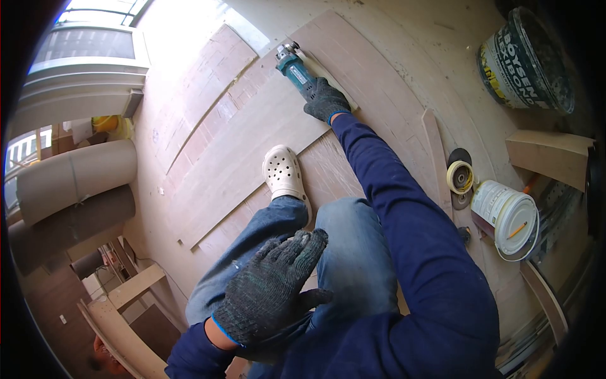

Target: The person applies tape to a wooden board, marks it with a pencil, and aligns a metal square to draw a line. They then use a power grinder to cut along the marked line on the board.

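My right hand (326, 101), in a dark knit glove, is closed around the rear body of a teal angle grinder (295, 71). The grinder's metal head points toward the far left, over a long pale plank (252, 136) lying on the floor. My left hand (271, 287), in a matching glove, is held over my lap with its fingers stretched out and nothing in it. A cream clog (282, 170) on my foot rests on the pale plank's near edge.
At right are a large paint bucket (521, 69), a smaller lidded pail (508, 218) with a pencil on its lid, a yellow tape roll (459, 177) by dark discs, and a thin wood strip (437, 158). Rolled material (82, 174) and a wooden frame (123, 309) stand left.
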{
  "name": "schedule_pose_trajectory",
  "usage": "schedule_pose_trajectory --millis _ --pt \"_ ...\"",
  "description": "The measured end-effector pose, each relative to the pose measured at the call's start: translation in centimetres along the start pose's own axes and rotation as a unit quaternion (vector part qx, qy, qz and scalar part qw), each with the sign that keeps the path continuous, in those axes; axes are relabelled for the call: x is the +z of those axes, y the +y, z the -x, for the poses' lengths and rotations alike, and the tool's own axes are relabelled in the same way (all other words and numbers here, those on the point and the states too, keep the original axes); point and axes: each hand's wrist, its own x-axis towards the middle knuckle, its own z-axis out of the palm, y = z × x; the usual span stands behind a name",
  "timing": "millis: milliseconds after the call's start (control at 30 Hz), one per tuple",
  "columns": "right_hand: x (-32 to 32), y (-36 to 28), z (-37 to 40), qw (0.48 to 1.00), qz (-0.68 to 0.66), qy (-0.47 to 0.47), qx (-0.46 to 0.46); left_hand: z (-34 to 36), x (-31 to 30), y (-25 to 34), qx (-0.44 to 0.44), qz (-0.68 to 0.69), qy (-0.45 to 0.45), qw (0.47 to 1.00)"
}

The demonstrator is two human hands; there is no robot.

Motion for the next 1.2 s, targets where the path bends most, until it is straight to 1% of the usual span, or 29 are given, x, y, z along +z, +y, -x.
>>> schedule_pose_trajectory --millis 333,400,767,967,1200 --pt "-0.6 -0.7 -0.5 1.000 0.011 -0.016 0.011 0.3 0.5 -0.4 0.016 0.016 0.010 1.000" --pt "-0.7 -0.8 -0.8 0.999 0.028 -0.043 0.011 0.3 0.6 -0.4 0.016 0.017 0.013 1.000" --pt "-1.5 -0.1 1.1 0.999 0.014 -0.033 0.004 0.5 0.5 0.5 0.029 0.015 0.027 0.999" --pt "-1.6 0.2 1.9 0.999 0.012 -0.031 0.007 0.4 0.3 0.7 0.023 0.020 0.019 0.999" --pt "-0.9 0.6 0.8 1.000 0.015 -0.019 -0.003 0.4 0.2 0.6 0.022 0.019 0.013 0.999"
